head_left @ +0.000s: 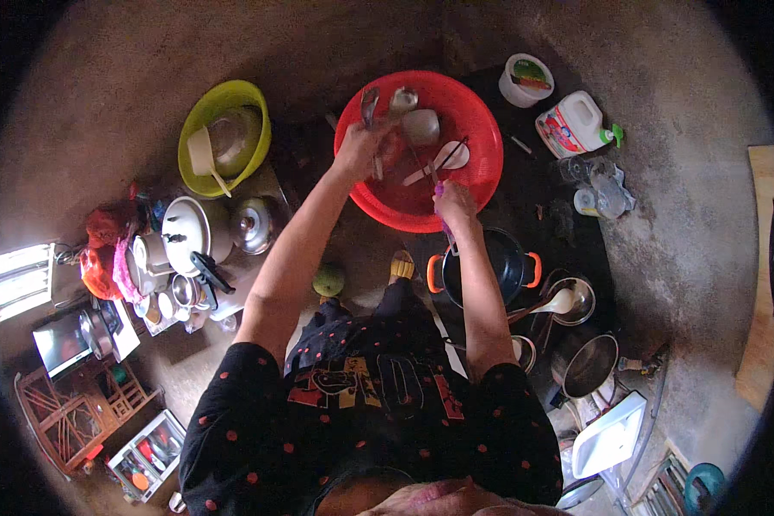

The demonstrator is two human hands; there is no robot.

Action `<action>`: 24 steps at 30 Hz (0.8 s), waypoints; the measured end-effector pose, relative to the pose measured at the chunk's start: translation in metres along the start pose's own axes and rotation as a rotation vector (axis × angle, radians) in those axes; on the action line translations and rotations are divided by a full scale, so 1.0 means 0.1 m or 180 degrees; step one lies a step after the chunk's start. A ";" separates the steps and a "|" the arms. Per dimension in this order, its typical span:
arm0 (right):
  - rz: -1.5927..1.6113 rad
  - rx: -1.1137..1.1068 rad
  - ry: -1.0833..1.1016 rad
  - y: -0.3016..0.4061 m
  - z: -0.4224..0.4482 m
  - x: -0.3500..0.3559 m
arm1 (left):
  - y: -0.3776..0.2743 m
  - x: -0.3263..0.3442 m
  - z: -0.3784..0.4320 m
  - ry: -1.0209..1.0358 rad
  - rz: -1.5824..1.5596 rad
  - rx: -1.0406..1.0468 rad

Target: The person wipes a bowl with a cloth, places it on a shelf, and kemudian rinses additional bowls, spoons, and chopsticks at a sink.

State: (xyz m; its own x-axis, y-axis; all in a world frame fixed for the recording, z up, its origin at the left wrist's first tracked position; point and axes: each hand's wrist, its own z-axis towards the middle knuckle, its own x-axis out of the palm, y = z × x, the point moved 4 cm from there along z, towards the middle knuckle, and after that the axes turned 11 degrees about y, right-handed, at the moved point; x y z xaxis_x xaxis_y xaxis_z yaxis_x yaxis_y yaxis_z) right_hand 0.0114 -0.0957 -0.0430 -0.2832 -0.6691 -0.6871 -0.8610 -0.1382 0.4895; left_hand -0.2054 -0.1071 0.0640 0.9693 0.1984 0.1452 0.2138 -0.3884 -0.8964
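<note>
A large red plastic basin [426,216] stands ahead, holding a metal ladle [404,99], a grey bowl-shaped piece [421,127] and a white spoon [455,155]. Over its left side my left hand [361,148] is closed on a metal utensil [369,106], whose exact kind is blurred. My right hand [455,205], at the near right rim, grips a purple-handled utensil [439,189]; its thin end points into the basin.
Right of the basin are a white tub [526,80], a detergent jug [571,126] and plastic bottles [600,187]. A black pot [509,264] with orange handles sits near my right forearm. At left stand a yellow-green basin [262,142] and a pressure cooker [187,235].
</note>
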 end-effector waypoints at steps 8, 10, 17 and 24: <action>0.4463 -0.1432 -0.0343 0.64 -0.31 -0.64 | 0.38 0.27 -0.60 0.0303 -0.0292 -0.0647; 0.1128 -0.2109 -0.1715 1.06 -0.36 -0.55 | 0.25 0.40 -0.71 0.0813 0.3850 0.2173; 0.0872 -0.2171 -0.1019 0.94 -0.27 -0.20 | 0.66 0.08 -0.86 0.0498 -0.0642 -0.0882; 0.0585 -0.1958 -0.0527 1.13 -0.40 -0.20 | 0.46 0.08 -1.09 0.0363 -0.0558 -0.0663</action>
State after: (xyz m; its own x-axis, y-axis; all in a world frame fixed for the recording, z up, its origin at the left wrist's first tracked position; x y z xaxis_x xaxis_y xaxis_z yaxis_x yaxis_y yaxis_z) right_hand -0.0634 -0.1273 0.0479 -0.5058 -0.6073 -0.6126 -0.4082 -0.4571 0.7902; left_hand -0.1740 -0.2212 0.0691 0.9203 0.1808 0.3470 0.3881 -0.5358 -0.7499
